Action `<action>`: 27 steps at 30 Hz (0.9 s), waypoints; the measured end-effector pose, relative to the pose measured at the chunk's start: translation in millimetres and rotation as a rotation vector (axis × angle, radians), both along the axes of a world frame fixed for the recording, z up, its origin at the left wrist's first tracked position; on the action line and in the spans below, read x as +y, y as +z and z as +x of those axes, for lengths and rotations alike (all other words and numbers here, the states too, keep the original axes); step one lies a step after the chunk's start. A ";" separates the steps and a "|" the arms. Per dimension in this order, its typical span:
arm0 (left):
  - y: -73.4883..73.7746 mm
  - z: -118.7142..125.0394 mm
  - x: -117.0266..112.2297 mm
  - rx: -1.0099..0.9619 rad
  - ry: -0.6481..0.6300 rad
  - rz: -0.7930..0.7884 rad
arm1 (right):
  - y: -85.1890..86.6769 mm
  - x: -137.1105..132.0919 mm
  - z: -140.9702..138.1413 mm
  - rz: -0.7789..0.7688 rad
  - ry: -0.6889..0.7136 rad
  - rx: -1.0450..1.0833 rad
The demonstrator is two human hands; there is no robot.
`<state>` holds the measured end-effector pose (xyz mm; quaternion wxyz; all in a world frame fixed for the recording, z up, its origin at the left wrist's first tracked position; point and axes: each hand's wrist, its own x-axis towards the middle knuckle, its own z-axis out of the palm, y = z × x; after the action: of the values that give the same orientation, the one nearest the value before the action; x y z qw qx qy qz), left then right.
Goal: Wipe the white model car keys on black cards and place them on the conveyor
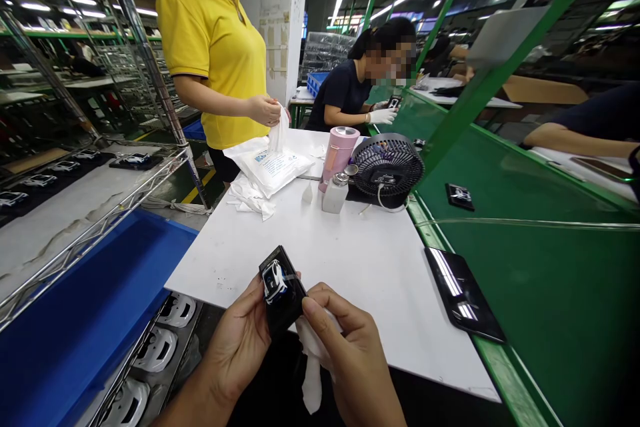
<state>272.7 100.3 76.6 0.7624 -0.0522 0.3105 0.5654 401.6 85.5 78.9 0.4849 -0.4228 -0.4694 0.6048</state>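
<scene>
My left hand grips a small black plate with a white car-shaped piece on it, held upright over the near edge of the white table. My right hand is closed on a white wiping cloth and presses its thumb against the plate's lower right edge. The cloth hangs down below both hands.
A person in a yellow shirt pulls a wipe from a white bag. On the table stand a pink cup, a small bottle and a black fan. Black plates lie on the green conveyor. Blue bin at left.
</scene>
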 end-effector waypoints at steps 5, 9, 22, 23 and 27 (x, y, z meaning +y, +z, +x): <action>-3.9 0.6 2.0 0.001 0.033 -0.021 | -0.7 3.4 -1.1 -0.142 0.026 0.199; -7.6 0.1 0.6 0.025 0.064 -0.031 | 1.3 6.5 -3.4 -0.241 -0.002 0.271; -7.3 -1.8 -8.5 0.255 0.111 0.181 | -12.8 5.9 0.4 -0.384 -0.029 0.434; -5.1 -1.7 -9.5 0.297 0.106 0.203 | -12.9 5.8 0.5 -0.387 -0.022 0.441; 5.0 -1.1 -13.0 0.451 0.112 0.234 | -13.5 4.6 0.5 -0.437 -0.035 0.527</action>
<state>271.6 87.4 81.6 0.6424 0.1468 0.4016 0.6360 402.0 90.0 65.4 0.4977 -0.3539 -0.1799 0.7711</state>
